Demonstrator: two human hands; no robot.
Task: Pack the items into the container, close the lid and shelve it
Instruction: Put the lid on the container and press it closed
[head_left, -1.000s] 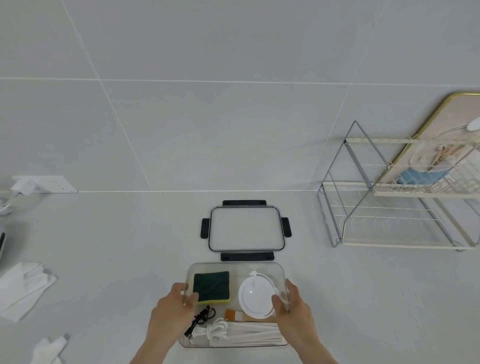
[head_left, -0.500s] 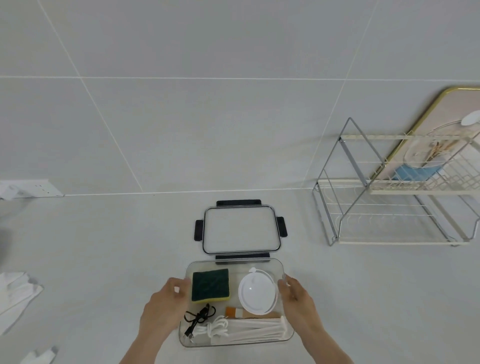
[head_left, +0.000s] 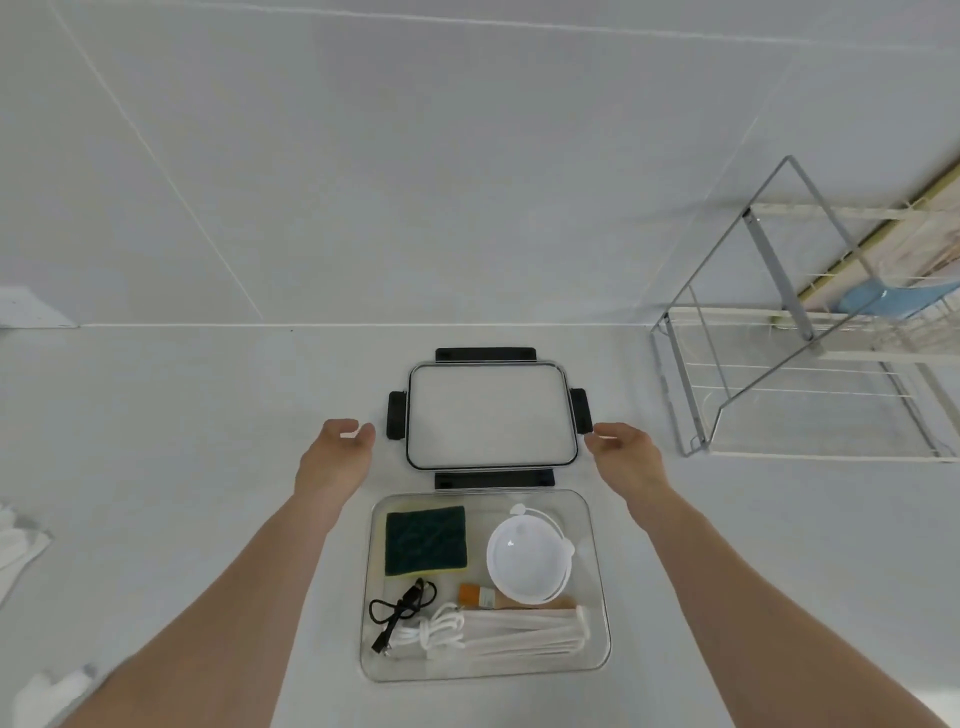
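Observation:
A clear rectangular container (head_left: 597, 582) stands on the white counter in front of me. Inside it lie a green and yellow sponge (head_left: 425, 540), a white round lid-like piece (head_left: 527, 564), a small brush (head_left: 480, 596), a black cable (head_left: 400, 613), a white cable (head_left: 441, 629) and white clips (head_left: 530, 631). Just behind it lies the clear lid (head_left: 491, 410) with black latches. My left hand (head_left: 337, 457) hovers open beside the lid's left latch. My right hand (head_left: 626, 457) is open close to the right latch. Neither hand grips the lid.
A wire dish rack (head_left: 810, 358) stands at the right against the tiled wall, with a blue item and a board behind it. White cloths (head_left: 21, 545) lie at the left edge of the counter. A white socket strip (head_left: 31, 312) sits far left.
Both hands have let go of the container's sides and moved forward to either side of the lid. The view has tilted down and closer.

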